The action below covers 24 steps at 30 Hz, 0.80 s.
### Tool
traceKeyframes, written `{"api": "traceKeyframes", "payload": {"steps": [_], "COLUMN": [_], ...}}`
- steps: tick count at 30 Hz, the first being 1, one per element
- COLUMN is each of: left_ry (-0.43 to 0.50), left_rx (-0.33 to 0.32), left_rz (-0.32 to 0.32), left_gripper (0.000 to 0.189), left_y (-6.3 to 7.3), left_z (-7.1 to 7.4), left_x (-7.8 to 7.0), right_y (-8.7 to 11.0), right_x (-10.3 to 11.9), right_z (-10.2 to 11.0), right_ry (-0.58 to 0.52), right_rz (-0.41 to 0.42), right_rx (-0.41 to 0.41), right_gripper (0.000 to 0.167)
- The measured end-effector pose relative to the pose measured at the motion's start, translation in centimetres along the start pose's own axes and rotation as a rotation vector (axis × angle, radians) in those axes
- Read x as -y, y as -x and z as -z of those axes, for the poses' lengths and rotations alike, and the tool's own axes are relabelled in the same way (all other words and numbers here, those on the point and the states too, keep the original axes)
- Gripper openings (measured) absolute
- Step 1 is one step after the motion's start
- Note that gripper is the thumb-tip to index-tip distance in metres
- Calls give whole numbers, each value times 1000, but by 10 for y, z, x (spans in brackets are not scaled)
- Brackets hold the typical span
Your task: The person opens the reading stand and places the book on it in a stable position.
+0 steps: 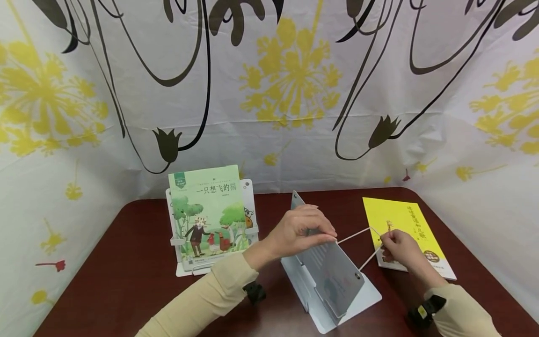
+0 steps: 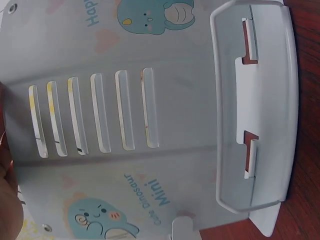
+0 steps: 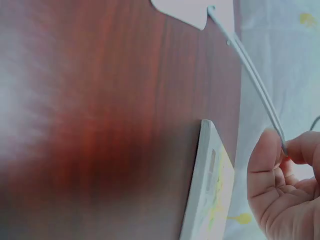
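Observation:
A white metal bookstand (image 1: 337, 281) stands partly unfolded in the middle of the table, its back panel tilted up from a flat base (image 1: 364, 297). In the left wrist view the panel (image 2: 185, 110) shows slots and cartoon dinosaurs, with a wire page holder (image 2: 218, 120) in front of its ledge. My left hand (image 1: 301, 229) holds the panel's upper edge, thumb along the near face. Between thumb and index finger, my right hand (image 1: 402, 250) pinches the end of the thin wire support leg (image 3: 257, 82), which sticks out behind the panel.
Back left, a green picture book (image 1: 212, 215) leans on another white bookstand (image 1: 248, 201). A yellow book (image 1: 397, 215) lies at the right, beside and beneath my right hand. Behind the dark red table (image 1: 139, 243) hangs a patterned cloth (image 1: 269, 103).

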<state>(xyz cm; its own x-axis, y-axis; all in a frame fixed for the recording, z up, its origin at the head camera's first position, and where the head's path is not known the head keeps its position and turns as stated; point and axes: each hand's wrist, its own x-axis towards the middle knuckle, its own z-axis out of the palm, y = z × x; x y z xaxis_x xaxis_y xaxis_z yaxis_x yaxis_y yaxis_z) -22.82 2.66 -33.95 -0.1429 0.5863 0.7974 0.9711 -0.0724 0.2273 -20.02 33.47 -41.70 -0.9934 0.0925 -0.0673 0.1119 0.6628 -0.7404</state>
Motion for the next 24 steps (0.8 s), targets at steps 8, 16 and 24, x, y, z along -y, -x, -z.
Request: {"api": "traceKeyframes", "payload": {"steps": [8,16,24], "left_ry": [167,268,338], "left_rx": [37,79,118], "left_rz": [78,124,155], "left_gripper": [7,8,9], "left_y": [3,-9,-9], "left_z": [3,24,28], "left_x": [2,-18,-15], "right_y": [24,37,41], "right_x": [-9,-10,-6], "right_z": [-1,-13,-18], "right_ry": [-242,-351,-127], "right_rz": [-43,140,337], "right_rx": [8,260,402], "right_gripper": [46,36,25]}}
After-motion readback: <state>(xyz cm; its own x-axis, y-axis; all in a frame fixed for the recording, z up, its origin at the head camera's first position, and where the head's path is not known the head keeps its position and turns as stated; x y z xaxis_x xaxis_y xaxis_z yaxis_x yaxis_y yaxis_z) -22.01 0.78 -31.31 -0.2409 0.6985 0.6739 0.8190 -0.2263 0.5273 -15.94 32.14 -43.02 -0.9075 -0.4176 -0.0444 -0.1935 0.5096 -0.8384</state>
